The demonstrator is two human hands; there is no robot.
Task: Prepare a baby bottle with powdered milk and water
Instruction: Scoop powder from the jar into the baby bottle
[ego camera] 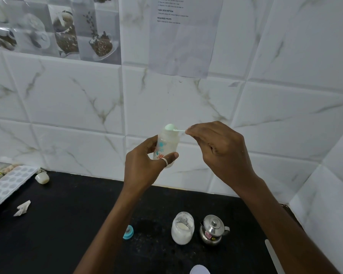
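Note:
My left hand (145,167) grips a clear baby bottle (166,145) with a printed pattern and holds it upright in the air, its mouth uncapped. My right hand (216,149) pinches the handle of a small pale green scoop (171,127). The scoop's bowl is turned over right on the bottle's mouth. Down on the black counter (67,214) stands an open glass jar of white milk powder (182,228). To the jar's right sits a small steel kettle with a lid (213,229). The bottle's blue teat ring (128,231) lies to the jar's left.
A white ice tray (10,182) leans at the far left with a small white cap (42,177) beside it and a crumpled tissue (22,208) in front. A white lid (199,269) shows at the bottom edge. A tiled wall with a taped paper sheet (184,36) backs the counter.

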